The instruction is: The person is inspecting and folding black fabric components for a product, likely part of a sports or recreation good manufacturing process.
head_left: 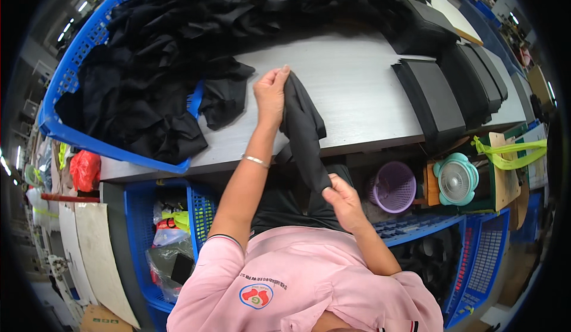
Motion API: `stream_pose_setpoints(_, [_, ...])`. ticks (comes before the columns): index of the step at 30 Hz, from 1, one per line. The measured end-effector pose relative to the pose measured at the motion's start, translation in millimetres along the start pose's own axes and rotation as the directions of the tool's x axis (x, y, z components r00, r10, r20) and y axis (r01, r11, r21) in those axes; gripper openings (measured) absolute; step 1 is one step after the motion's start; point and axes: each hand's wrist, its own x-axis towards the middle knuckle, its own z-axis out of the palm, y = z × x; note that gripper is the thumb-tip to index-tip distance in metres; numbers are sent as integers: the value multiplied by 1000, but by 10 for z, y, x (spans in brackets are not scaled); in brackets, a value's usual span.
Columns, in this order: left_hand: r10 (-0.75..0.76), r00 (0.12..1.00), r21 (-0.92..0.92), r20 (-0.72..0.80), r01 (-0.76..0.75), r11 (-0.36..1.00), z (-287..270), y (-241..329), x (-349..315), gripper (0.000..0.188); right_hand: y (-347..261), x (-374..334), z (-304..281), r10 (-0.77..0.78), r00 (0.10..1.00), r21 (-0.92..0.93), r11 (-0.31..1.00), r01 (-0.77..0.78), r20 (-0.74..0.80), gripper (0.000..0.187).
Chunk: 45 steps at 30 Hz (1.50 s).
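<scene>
A strip of black fabric (302, 131) is stretched between my two hands, over the front edge of the grey-white table (351, 88). My left hand (272, 92) pinches its far upper end, thumb against the fingers. Nearer my body, my right hand (346, 201) grips the lower end. The strip looks folded or doubled along its length, and part of it hangs below the table edge. To the left, a blue plastic basket (113, 146) lies on the table, heaped with loose black fabric pieces (143, 88).
Neat stacks of black pieces (429, 94) stand on the table's right. Below sit a purple basket (394, 187), a teal fan (457, 179) and a blue crate (138, 237) of bagged items. Another blue crate (416, 230) holds black pieces by my right elbow. A red bag (85, 170) hangs left.
</scene>
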Motion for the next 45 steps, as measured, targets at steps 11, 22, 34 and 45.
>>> stream_pose_setpoints(11, [211,923,318,323,-316,894,580,613,-1364,7,-374,845,-138,-681,656,-812,557,177,-325,67])
stream_pose_setpoints(22, [295,950,260,100,-311,914,305,355,-1025,13,-513,350,-65,127,992,508,856,-99,-21,29])
stream_pose_setpoints(34, [-361,332,-118,872,856,503,47,281,-1644,43,-384,711,-306,-463,864,-683,697,218,-196,12])
stream_pose_setpoints(45, [-520,735,-559,436,673,483,131,58,-1600,50,978,267,40,-44,989,-620,775,121,138,16])
